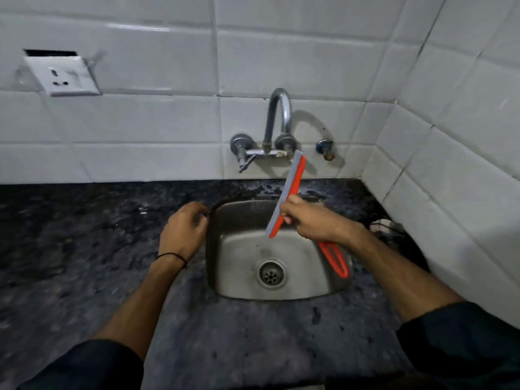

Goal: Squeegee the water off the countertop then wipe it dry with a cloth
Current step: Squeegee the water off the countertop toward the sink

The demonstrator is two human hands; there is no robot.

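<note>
The right hand (306,220) is closed around an orange squeegee (287,192), held tilted above the steel sink (225,277) near the tabletop's (84,249) back right corner. The left hand (184,232), loosely curled and empty, rests at the sink's left rim.

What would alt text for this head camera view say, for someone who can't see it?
A person's right hand holds an orange squeegee raised above a small steel sink, blade tilted toward the tap. The left hand rests loosely curled and empty at the sink's left edge on a dark speckled countertop, with white wall tiles behind.
</note>
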